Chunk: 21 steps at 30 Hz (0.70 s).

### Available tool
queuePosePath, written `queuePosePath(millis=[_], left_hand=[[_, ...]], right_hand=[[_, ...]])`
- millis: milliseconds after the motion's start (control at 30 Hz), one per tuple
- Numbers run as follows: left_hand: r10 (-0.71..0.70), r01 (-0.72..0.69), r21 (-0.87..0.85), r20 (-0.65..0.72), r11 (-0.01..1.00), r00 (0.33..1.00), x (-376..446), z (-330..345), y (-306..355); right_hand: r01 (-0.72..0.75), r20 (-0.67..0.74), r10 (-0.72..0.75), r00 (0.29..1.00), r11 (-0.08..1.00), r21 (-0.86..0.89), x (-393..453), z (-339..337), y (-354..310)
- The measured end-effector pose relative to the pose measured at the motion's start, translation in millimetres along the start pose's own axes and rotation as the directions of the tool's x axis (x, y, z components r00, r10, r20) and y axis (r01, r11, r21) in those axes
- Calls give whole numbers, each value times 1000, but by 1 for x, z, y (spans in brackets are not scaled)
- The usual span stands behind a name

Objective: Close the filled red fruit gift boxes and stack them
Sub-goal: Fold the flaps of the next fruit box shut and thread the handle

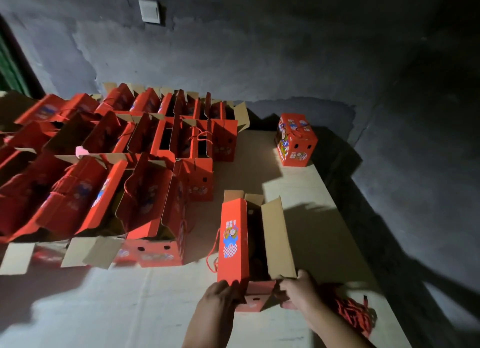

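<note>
An open red fruit gift box stands on the cardboard floor sheet just in front of me, its two long flaps upright and its inside dark. My left hand grips the near end of the left red flap. My right hand pinches the near corner of the right brown flap. One closed red gift box with a rope handle stands alone at the far right. Several open red boxes fill the left half in rows.
A bundle of red rope handles lies by my right forearm. The flattened cardboard sheet covers the floor between the boxes. A dark concrete wall runs behind, with a white switch plate. Deep shadow lies to the right.
</note>
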<state>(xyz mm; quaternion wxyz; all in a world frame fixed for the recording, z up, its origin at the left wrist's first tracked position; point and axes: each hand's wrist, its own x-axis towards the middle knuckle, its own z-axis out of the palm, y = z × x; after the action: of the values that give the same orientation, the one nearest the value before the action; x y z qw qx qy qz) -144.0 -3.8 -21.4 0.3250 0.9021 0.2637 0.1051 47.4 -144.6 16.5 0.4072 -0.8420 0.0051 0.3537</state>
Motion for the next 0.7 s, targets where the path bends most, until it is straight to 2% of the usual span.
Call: queuePosePath(millis=[33, 67, 100, 167, 200, 300, 433, 533, 600, 633, 700], left_hand=[[32, -27, 24, -241, 999, 970, -3, -15, 3], [-14, 15, 4, -194, 1000, 981, -21, 6, 21], [-24, 33, 54, -171, 998, 985, -21, -2, 22], [-45, 45, 9, -45, 999, 998, -28, 0, 32], [0, 0, 15, -29, 1000, 1000, -32, 2, 34], [-11, 10, -32, -30, 999, 999, -30, -3, 28], [-9, 8, 14, 77, 1000, 997, -26, -14, 47], [2, 1, -18, 172, 1000, 985, -13, -39, 55], [-36, 48, -47, 226, 998, 974, 1, -51, 59], [-48, 51, -5, 248, 999, 968, 12, -56, 61], [-71, 6, 190, 334, 982, 940, 32, -57, 59]], right_hand=[[12, 5, -12, 1000, 1000, -11, 0, 1, -2], [17, 10, -17, 1000, 1000, -6, -2, 3, -5], [22, 16, -22, 1000, 1000, 2, -3, 4, -6], [12, 20, -12, 1000, 1000, -13, -2, 5, -8], [4, 16, -3, 1000, 1000, -30, -3, 4, -7], [4, -3, -4, 1000, 999, -39, -3, 2, -1], [11, -2, -11, 1000, 1000, 11, -2, -1, 6], [29, -12, -29, 999, 999, -26, -1, -2, 12], [42, -27, -43, 999, 999, -13, -2, -2, 17], [50, -36, -51, 998, 999, -12, -2, -1, 19], [61, -56, -61, 997, 998, -8, -6, 0, 21]])
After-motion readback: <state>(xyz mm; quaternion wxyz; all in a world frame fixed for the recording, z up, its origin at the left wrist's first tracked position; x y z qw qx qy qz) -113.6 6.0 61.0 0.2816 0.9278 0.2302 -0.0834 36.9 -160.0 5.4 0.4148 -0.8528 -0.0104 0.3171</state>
